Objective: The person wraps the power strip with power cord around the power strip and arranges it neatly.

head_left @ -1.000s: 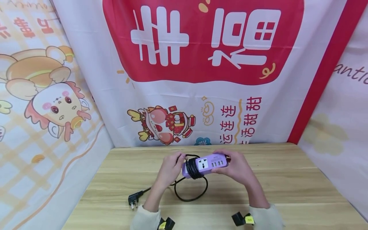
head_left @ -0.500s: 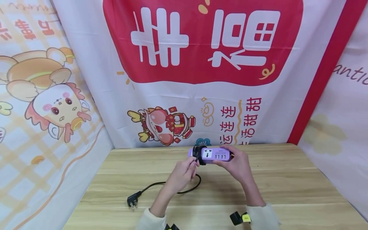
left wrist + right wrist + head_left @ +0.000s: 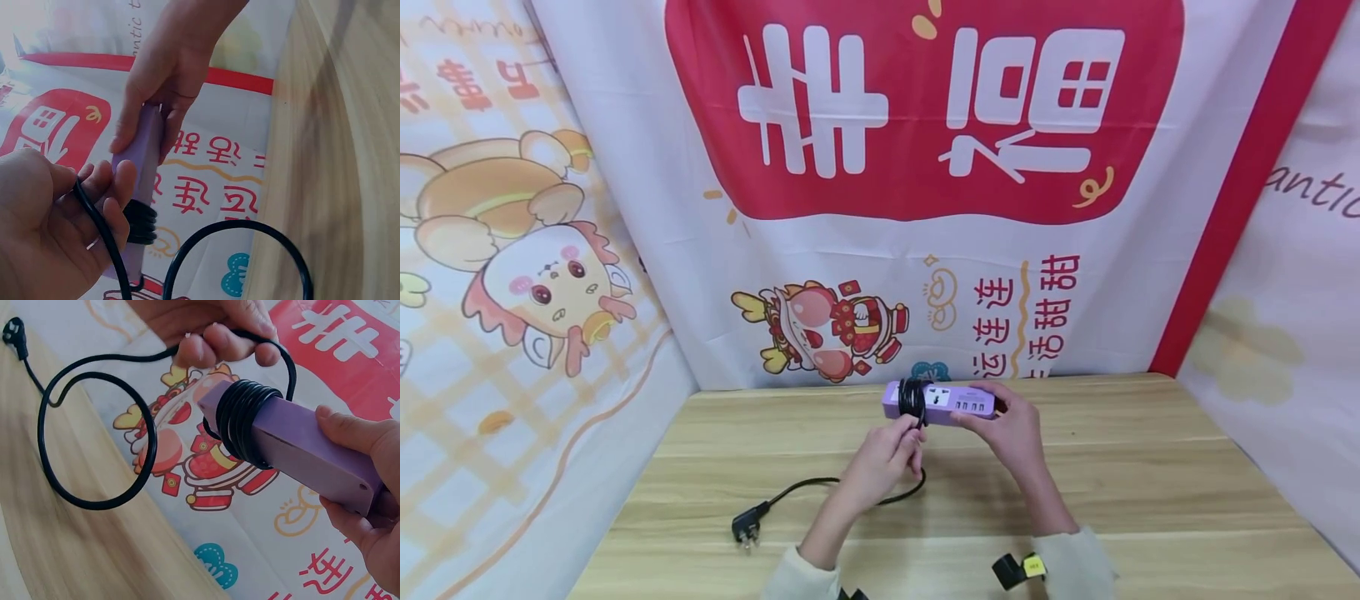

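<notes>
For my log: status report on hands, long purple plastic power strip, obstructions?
Right hand gripping one end of purple power strip. Left hand pinching its thin black cord, partly coiled round the strip. Loose loop nearby might snag.

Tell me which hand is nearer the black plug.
Left. In the head view, the left hand pinches the black cord up and right of the black plug; the right hand grips the purple power strip, farther right.

A red-and-white Chinese-character banner is hanging behind a wood-grain tabletop; a checked cartoon-animal cloth is covering the left side, a pale lettered cloth the right.
</notes>
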Tool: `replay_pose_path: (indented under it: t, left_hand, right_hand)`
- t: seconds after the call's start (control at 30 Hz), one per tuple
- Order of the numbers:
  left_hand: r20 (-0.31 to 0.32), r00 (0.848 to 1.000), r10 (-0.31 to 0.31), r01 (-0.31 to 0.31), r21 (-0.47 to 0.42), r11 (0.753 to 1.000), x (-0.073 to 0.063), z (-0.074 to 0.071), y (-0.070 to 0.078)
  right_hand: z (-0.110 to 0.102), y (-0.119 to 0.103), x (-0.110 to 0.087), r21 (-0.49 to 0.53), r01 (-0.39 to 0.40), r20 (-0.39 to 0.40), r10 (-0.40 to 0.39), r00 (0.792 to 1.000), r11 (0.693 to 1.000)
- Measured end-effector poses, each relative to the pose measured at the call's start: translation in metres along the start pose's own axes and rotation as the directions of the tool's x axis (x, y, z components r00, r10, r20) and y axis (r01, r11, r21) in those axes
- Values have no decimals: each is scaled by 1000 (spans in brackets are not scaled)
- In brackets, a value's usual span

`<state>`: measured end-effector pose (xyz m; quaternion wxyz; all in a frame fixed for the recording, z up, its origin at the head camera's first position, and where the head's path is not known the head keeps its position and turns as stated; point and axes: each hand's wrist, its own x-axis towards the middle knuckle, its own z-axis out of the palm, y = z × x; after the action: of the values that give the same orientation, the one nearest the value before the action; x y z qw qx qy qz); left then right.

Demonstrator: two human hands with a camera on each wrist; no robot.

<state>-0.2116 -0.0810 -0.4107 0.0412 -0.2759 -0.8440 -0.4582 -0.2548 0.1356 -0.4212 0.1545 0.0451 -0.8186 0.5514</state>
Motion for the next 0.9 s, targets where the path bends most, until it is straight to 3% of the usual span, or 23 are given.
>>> replay_pose_path:
  t: [0.23,0.47,0.6,0.9]
  left_hand:
    - [14,1000,22,-21,-22,1000,3,12,-5]
    - [15,1000,14,-14,1,1000,3,13,-9]
    - [66,998,20,-21,21,1000,3,14,-12]
    - [150,989,-16,23,-46,999,3,23,-23]
  right_hand:
    - [-2,-2,1,48,-97,20,96,995,994]
    - [-5,-8,0,108,-149,16,148,989,983]
    - [-7,-12,1,167,-176,16,176,984,970]
    - [-15,-13,1,234,-198,6,202,979,952]
